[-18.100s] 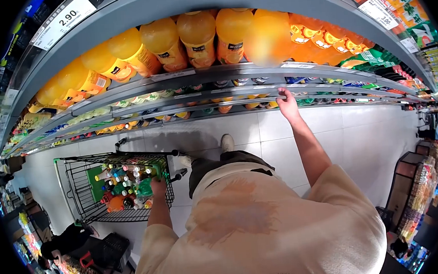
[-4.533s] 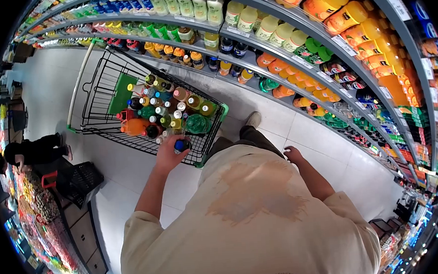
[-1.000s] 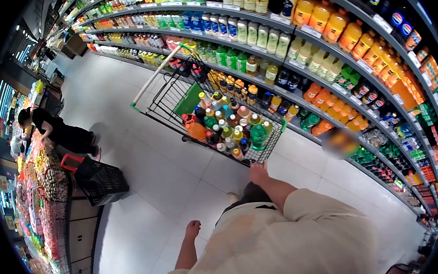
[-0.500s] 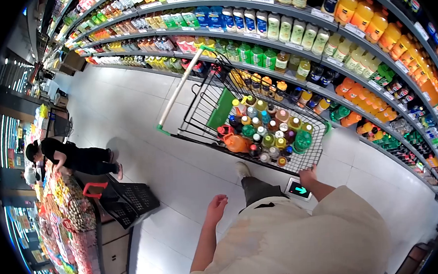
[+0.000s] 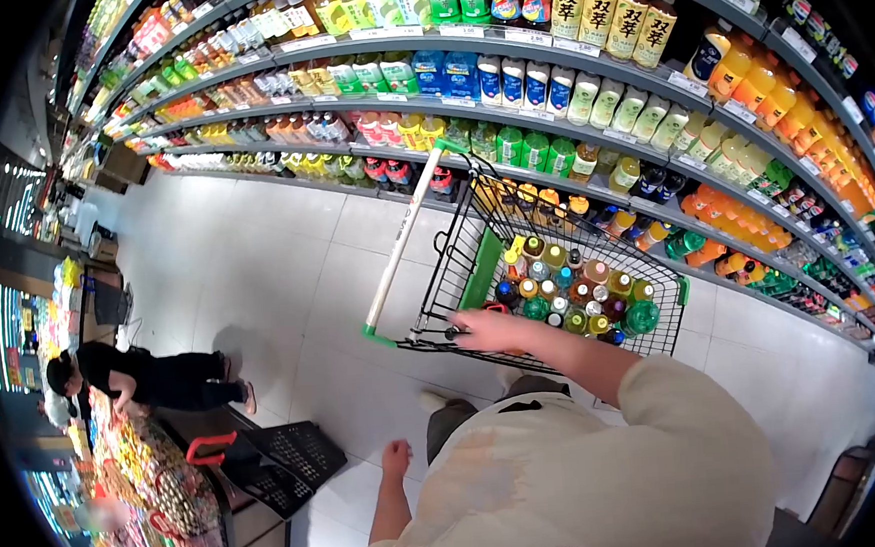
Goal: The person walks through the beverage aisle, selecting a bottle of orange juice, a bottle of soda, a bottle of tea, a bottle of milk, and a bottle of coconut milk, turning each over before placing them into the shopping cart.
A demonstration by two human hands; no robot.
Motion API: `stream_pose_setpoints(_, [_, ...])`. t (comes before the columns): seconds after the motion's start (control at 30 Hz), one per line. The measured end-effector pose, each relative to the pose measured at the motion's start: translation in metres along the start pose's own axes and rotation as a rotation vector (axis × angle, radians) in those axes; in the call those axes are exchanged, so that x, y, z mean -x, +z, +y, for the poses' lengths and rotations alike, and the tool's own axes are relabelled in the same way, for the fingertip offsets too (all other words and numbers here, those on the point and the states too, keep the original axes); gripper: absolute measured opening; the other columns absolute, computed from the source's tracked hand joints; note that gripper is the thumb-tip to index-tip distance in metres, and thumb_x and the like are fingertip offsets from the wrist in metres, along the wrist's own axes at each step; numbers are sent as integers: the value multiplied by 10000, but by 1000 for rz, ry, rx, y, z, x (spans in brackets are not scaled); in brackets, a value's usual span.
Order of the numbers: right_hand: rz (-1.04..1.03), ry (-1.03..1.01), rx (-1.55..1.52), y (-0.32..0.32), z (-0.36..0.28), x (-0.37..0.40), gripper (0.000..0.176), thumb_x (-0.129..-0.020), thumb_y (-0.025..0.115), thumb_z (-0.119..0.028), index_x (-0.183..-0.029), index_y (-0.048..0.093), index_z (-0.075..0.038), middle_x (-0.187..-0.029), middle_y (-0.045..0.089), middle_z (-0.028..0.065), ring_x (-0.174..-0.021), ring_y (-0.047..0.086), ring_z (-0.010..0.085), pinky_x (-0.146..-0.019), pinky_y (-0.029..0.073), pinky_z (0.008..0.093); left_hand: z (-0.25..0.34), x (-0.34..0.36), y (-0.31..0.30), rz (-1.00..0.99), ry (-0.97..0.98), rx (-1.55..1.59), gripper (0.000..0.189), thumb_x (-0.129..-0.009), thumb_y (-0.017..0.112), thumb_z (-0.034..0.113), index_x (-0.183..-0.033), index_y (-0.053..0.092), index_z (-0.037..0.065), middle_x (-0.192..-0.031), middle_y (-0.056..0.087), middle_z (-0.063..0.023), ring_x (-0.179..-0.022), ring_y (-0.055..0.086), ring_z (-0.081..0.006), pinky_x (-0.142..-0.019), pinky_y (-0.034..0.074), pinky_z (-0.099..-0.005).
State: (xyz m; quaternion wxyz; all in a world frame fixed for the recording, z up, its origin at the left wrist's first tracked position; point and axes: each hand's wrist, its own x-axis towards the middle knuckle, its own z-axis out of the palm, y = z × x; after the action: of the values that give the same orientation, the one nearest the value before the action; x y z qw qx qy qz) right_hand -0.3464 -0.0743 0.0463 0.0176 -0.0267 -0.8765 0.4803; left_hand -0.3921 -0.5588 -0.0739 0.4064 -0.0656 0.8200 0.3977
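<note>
A black wire shopping cart (image 5: 429, 304) with a green-capped pale handle stands in front of me. Many drink bottles (image 5: 584, 295) with caps of several colours stand upright inside its basket. My right hand (image 5: 486, 331) reaches across to the cart's near side, by the handle end. Its fingers are closed on the wire rim there, and the hand covers part of the bottles behind it. My left hand (image 5: 397, 458) hangs low beside my body, fingers loosely curled with nothing in them, apart from the cart.
Curved drink shelves (image 5: 507, 104) run along the far side, close to the cart. A person in dark clothes (image 5: 163, 378) stands at the left by a display of packaged goods (image 5: 158, 451). Next to it is a black basket with a red handle (image 5: 284, 468). Pale floor tiles (image 5: 256, 254) lie between.
My right hand has moved from the cart's front corner to its near side by the handle. The cart sits lower and further right in view. My left hand has dropped lower and further left.
</note>
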Motion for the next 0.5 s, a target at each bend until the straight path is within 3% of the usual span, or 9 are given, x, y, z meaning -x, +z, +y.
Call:
stream_pose_setpoints(0.03, [-50, 166, -138, -23, -25, -39, 647, -910, 653, -282, -1409, 379, 25, -1250, 570, 268, -927, 651, 325, -858, 526, 402, -28, 4, -23, -75, 167, -372, 247, -964, 548, 267, -946, 655, 45, -769, 674, -84, -650, 618, -145, -550, 489, -292])
stream_pose_setpoints(0.07, [173, 127, -110, -13, -13, -76, 716, -902, 674, -248, -1453, 309, 29, -1293, 546, 273, -909, 641, 290, -870, 525, 368, -105, -25, -47, -98, 195, -617, 238, -965, 537, 259, -947, 651, 51, -770, 666, -82, -654, 619, -158, -550, 490, -297])
stream_pose_setpoints(0.1, [289, 305, -261, -15, -10, -110, 753, -904, 674, -234, -1479, 265, 30, -1337, 529, 252, -930, 641, 280, -859, 527, 359, -104, -18, -61, -115, 233, -859, 229, -965, 526, 251, -948, 647, 57, -772, 658, -80, -658, 621, -172, -551, 492, -301])
stream_pose_setpoints(0.13, [379, 434, -452, -35, -32, -135, 818, -867, 674, -242, -1489, 238, 62, -1420, 452, 321, -1313, 482, 408, -1094, 393, 388, -126, -17, -77, -166, 106, -759, 230, -967, 522, 255, -955, 647, 62, -790, 658, -80, -680, 623, -176, -564, 496, -308])
stream_pose_setpoints(0.17, [529, 452, -426, -23, -10, -165, 819, -854, 677, -236, -1489, 247, 51, -1403, 468, 319, -1298, 494, 412, -1090, 399, 392, -127, -18, -92, -184, 26, -686, 231, -969, 517, 259, -962, 647, 68, -809, 659, -80, -702, 624, -180, -577, 500, -314])
stream_pose_setpoints(0.23, [753, 511, -154, 0, 32, -217, 766, -838, 706, -198, -1445, 297, 28, -1279, 549, 242, -1008, 642, 309, -828, 526, 389, -117, -32, -127, -214, -26, -635, 234, -973, 508, 267, -976, 647, 79, -847, 661, -79, -747, 627, -189, -603, 508, -327])
stream_pose_setpoints(0.37, [840, 699, -392, 6, 28, -281, 652, -816, 690, -169, -1357, 379, 21, -1264, 552, 253, -1043, 629, 340, -826, 518, 419, -81, -88, -212, -254, -4, -581, 241, -981, 490, 283, -1005, 647, 101, -922, 664, -78, -837, 633, -205, -655, 524, -353])
stream_pose_setpoints(0.43, [1206, 914, -521, 40, 53, -312, 518, -806, 679, -147, -1247, 449, -2, -1177, 599, 248, -1034, 633, 350, -823, 514, 446, -53, -125, -251, -273, 37, -538, 246, -985, 481, 291, -1019, 646, 112, -959, 665, -77, -881, 637, -214, -681, 532, -366])
stream_pose_setpoints(0.5, [1134, 1076, -171, 52, 64, -322, 501, -793, 633, -134, -1239, 434, -18, -1089, 626, 270, -1037, 629, 399, -897, 494, 476, -19, -172, -293, -288, 94, -463, 251, -989, 473, 300, -1034, 646, 124, -996, 667, -76, -926, 640, -222, -706, 540, -379])
